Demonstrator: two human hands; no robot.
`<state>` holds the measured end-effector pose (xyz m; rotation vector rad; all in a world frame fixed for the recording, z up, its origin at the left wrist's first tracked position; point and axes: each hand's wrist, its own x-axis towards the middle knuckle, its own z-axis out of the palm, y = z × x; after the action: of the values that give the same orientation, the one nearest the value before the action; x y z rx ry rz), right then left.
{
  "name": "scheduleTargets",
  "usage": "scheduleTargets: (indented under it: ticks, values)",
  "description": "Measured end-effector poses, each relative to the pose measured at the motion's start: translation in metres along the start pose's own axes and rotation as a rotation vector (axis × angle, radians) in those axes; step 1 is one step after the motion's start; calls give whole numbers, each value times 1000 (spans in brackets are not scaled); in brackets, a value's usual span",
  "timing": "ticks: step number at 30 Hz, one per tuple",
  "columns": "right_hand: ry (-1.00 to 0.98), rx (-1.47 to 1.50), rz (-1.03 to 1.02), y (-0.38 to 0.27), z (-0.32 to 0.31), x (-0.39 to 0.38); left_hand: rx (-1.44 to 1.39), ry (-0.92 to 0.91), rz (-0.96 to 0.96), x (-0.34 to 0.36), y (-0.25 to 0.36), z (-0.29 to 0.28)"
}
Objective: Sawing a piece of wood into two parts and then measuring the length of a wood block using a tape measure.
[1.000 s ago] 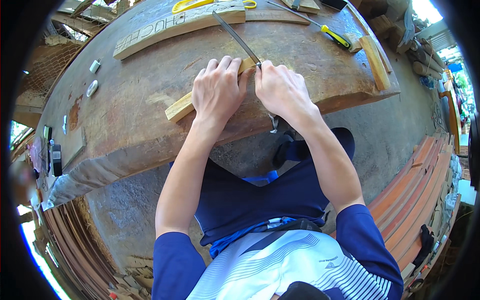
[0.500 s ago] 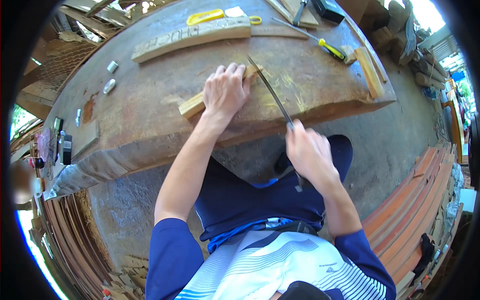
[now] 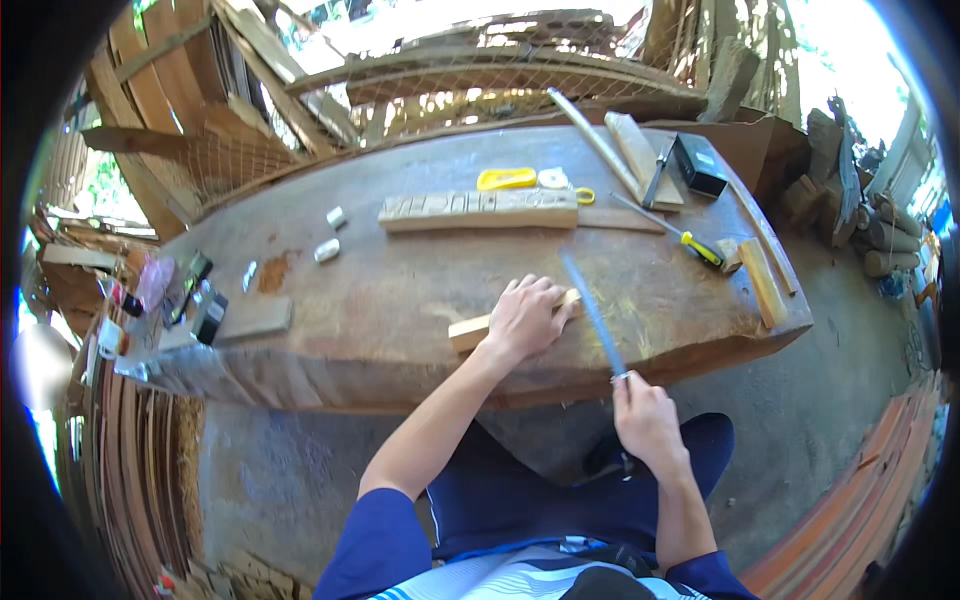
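Note:
My left hand (image 3: 525,318) presses a short pale wooden block (image 3: 468,332) onto the workbench (image 3: 350,300) near its front edge, fingers wrapped over the top. The block's left end and a bit of its right end stick out from under the hand. My right hand (image 3: 648,425) grips the handle of a long, narrow metal tool that looks like a file (image 3: 594,312). The blade slants up and left from the fist, its tip beyond the block. It is slightly blurred and lies just right of the block's end; whether they touch I cannot tell.
Behind the hands lies a carved wooden bar (image 3: 480,212), with a yellow-handled tool (image 3: 507,179) past it. A yellow-and-black screwdriver (image 3: 702,248), a black box (image 3: 700,165) and wood offcuts (image 3: 762,283) sit at the right. Two small metallic pieces (image 3: 327,250) lie at the left.
My view has tilted up, so the bench and hands appear lower and farther right. The file stays in my right hand, and its blade now sits slightly right of the block's end.

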<state>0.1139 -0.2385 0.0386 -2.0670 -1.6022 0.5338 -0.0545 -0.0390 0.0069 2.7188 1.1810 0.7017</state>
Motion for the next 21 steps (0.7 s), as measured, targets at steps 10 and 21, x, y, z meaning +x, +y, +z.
scheduleTargets:
  ticks: [10, 21]
  values:
    - [68, 12, 9, 0, 27, 57, 9, 193, 96, 10, -25, 5]
    - [-5, -114, -31, -16, 43, 111, -22, 131, 3, 9, -22, 17]
